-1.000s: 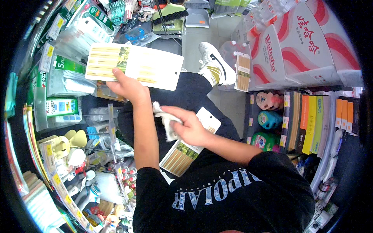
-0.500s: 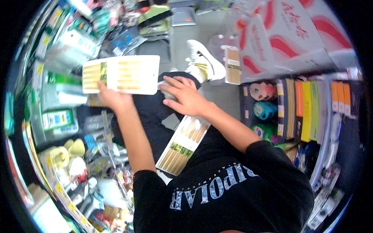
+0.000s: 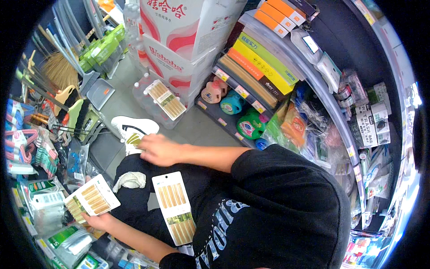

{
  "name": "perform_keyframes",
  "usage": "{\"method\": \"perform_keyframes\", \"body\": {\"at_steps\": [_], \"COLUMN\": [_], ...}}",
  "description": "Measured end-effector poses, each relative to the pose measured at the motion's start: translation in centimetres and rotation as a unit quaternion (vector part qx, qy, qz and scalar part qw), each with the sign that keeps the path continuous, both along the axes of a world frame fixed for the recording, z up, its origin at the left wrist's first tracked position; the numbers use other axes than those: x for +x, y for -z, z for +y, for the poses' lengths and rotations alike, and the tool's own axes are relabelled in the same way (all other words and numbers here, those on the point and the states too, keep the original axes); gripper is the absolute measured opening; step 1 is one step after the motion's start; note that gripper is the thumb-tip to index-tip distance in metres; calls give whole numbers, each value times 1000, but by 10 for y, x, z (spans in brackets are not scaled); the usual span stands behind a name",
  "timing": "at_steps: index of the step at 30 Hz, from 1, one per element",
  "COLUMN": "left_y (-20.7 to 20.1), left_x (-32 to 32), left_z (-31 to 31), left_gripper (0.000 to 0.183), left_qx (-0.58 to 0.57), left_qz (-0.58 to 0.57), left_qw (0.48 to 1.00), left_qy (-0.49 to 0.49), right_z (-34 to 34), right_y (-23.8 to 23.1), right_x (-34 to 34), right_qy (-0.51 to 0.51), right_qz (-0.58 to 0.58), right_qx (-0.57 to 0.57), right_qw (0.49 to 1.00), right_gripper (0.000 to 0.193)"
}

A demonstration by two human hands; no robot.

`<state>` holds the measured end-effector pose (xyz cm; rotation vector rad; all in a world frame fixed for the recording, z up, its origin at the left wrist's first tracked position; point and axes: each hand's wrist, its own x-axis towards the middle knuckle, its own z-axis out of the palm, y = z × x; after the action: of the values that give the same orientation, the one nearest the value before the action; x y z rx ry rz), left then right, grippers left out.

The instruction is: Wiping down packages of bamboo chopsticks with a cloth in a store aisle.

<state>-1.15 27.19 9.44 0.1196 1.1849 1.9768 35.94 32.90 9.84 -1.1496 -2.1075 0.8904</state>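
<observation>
My left hand (image 3: 99,220) grips the lower edge of a white-backed pack of wooden chopsticks (image 3: 96,197), held out over the shelf side at the left. A second chopstick pack (image 3: 174,197) lies across my lap, with nothing gripping it. My right hand (image 3: 159,150) hovers near my knee and white shoe (image 3: 130,127); it holds nothing I can see, and its loosely bent fingers are a little blurred. On my dark trouser leg rests a crumpled whitish cloth (image 3: 130,180), apart from both hands. A third chopstick pack (image 3: 166,99) lies on wrapped clear bottles.
Stacked white-and-red cartons (image 3: 179,45) stand ahead. Right of them, a low shelf holds a green detergent bottle (image 3: 251,124) and yellow boxes (image 3: 264,62). Brooms and a grey dustpan (image 3: 99,93) are at far left. Plastic packages (image 3: 67,242) crowd the left shelf.
My view has turned to the right. My right hand has left the whitish cloth and moved out toward the shoe. The left hand still holds its pack, now tilted.
</observation>
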Motion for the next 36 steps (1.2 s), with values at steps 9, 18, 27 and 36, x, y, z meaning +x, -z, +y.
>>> {"method": "perform_keyframes", "body": {"at_steps": [9,18,27,36], "left_y": [29,3,16,17], "left_x": [-17,-20,1,6], "left_z": [2,-21,0,21], "left_gripper": [55,56,52,50], "left_qx": [31,-13,-39,-86], "left_qz": [-53,-94,55,-83], "left_qw": [998,995,995,993], "left_qy": [5,44,74,26], "right_z": [-31,-18,19,43], "right_y": [16,-135,-317,-302], "right_x": [73,152,481,446], "right_qy": [151,221,661,675], "right_qz": [-39,-213,-454,-300], "right_qx": [-57,108,10,-311], "right_qw": [986,946,597,597], "right_gripper": [28,22,85,86]}}
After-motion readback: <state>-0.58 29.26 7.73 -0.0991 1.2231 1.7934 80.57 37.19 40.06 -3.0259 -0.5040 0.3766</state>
